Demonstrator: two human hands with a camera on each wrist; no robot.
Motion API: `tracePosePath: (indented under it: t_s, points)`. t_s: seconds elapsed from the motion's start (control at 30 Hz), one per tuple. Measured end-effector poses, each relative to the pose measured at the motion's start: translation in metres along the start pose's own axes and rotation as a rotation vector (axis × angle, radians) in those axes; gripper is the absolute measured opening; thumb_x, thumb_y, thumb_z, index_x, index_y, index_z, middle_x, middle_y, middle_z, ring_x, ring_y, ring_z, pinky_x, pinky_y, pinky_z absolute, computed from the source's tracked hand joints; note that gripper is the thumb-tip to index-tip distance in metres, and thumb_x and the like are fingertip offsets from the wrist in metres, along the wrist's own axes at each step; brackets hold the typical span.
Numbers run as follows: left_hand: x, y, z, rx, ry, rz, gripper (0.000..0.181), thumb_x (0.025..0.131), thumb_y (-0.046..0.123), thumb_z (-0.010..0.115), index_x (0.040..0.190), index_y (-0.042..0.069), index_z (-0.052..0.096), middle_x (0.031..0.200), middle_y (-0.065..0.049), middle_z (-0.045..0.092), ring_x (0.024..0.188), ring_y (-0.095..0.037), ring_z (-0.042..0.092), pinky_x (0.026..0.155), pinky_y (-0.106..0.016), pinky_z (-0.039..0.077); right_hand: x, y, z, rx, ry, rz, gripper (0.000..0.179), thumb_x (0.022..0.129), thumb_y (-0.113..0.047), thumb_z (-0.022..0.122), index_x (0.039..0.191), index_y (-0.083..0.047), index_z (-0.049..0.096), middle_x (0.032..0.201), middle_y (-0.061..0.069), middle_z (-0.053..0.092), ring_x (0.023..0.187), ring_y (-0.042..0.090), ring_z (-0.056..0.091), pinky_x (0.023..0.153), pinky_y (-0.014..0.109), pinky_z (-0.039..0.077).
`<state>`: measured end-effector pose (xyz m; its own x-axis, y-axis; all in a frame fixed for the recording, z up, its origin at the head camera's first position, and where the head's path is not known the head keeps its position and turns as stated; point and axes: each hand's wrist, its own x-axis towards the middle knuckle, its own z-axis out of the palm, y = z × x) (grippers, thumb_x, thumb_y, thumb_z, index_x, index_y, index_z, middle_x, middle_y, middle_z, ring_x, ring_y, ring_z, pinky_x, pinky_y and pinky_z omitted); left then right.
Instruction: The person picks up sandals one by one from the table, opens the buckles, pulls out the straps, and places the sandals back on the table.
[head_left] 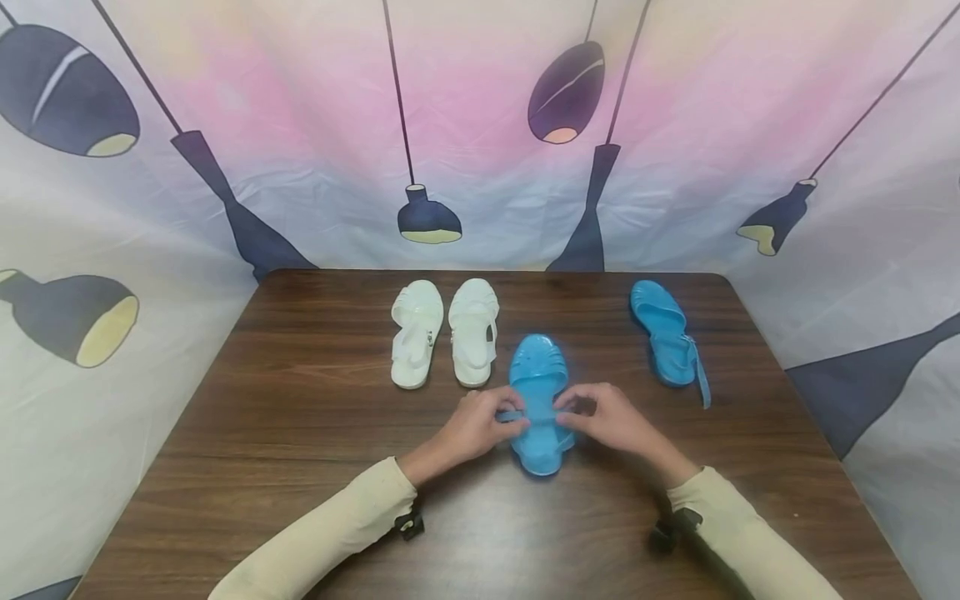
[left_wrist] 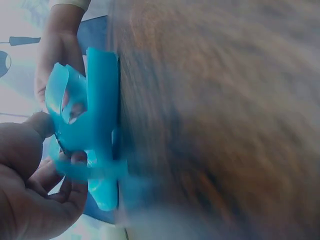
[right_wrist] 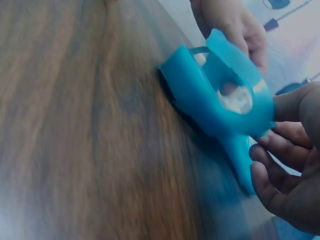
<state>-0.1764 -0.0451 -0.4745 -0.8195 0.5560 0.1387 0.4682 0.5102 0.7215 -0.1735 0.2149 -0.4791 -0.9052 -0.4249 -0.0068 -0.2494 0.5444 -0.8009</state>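
Narrow pinch grips are applied to the ankle strap (right_wrist: 262,102) of the nearer blue jelly sandal (head_left: 538,362), by the left hand (head_left: 480,421) at 9 o'clock and by the right hand (head_left: 611,419) at 3 o'clock. Light, equal tension should be kept on both sides, so that the strap is not twisted. The nearer blue jelly sandal is centred between the grips on the wood-grain tabletop (head_left: 262,417), toe toward 12 o'clock; its matching blue sandal (head_left: 660,312) is located well apart at 2 o'clock.
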Motion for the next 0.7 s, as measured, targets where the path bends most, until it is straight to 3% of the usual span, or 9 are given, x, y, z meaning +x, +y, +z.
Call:
tracePosePath:
  t_s: [0.13, 0.37, 0.57, 0.7]
  points:
    - [-0.002, -0.001, -0.003, -0.013, 0.013, -0.018, 0.015, 0.092, 0.018, 0.077, 0.101, 0.008, 0.070, 0.097, -0.004, 0.078, 0.081, -0.008, 0.067, 0.072, -0.024, 0.056, 0.000, 0.003, -0.005, 0.008, 0.014, 0.009, 0.014, 0.097, -0.030, 0.072, 0.105, -0.020, 0.075, 0.100, -0.006, 0.072, 0.096, 0.016, 0.065, 0.089, 0.041, 0.055]
    - [-0.001, -0.002, -0.002, -0.044, -0.001, -0.022, 0.015, 0.092, 0.018, 0.078, 0.099, 0.008, 0.069, 0.089, 0.001, 0.076, 0.073, -0.004, 0.061, 0.068, -0.023, 0.054, 0.007, -0.004, -0.008, 0.025, 0.009, 0.018, 0.030, 0.097, -0.042, 0.069, 0.117, -0.019, 0.073, 0.109, -0.005, 0.073, 0.105, 0.017, 0.067, 0.094, 0.046, 0.056]
    - [-0.001, -0.001, -0.001, -0.043, 0.010, -0.009, 0.014, 0.091, 0.017, 0.079, 0.098, 0.010, 0.070, 0.087, 0.003, 0.075, 0.077, -0.004, 0.064, 0.071, -0.023, 0.055, 0.016, -0.016, -0.003, -0.040, -0.042, -0.067, 0.042, 0.099, -0.045, 0.066, 0.128, -0.015, 0.071, 0.124, 0.000, 0.072, 0.119, 0.022, 0.066, 0.097, 0.047, 0.055]
    - [-0.001, -0.002, -0.001, -0.041, 0.023, 0.006, 0.014, 0.089, 0.016, 0.080, 0.097, 0.010, 0.069, 0.088, 0.002, 0.075, 0.079, -0.005, 0.065, 0.072, -0.023, 0.055, 0.024, -0.016, 0.005, -0.067, -0.104, -0.127, 0.036, 0.099, -0.041, 0.067, 0.124, -0.016, 0.074, 0.120, -0.004, 0.074, 0.115, 0.016, 0.067, 0.095, 0.039, 0.057]
